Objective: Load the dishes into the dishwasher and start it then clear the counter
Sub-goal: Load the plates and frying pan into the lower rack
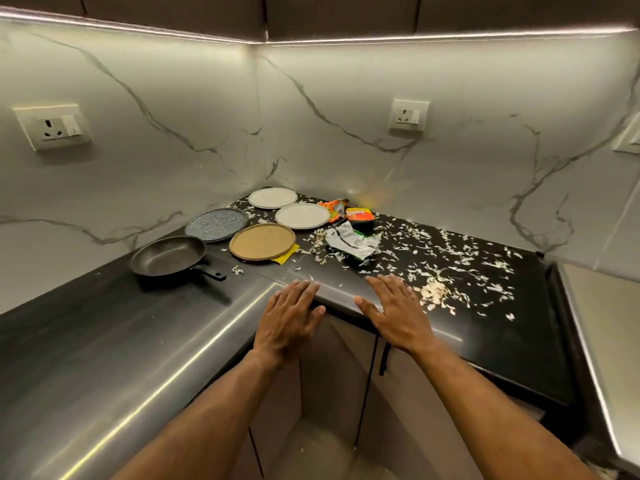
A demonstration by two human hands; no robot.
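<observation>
Both our grips lie flat and empty on the black desk edge, left hand beside right hand. The black frying pan looks heavy: we'd take its handle. The four round plates, like the tan plate, seem stiff, breakable; lift by rims.

Both your arms reach forward, bare to the elbow, roughly parallel. Your left hand lies palm down, fingers straight and together, thumb out to the right. Your right hand mirrors it, flat with fingers extended, thumb pointing left. Neither holds anything.
</observation>
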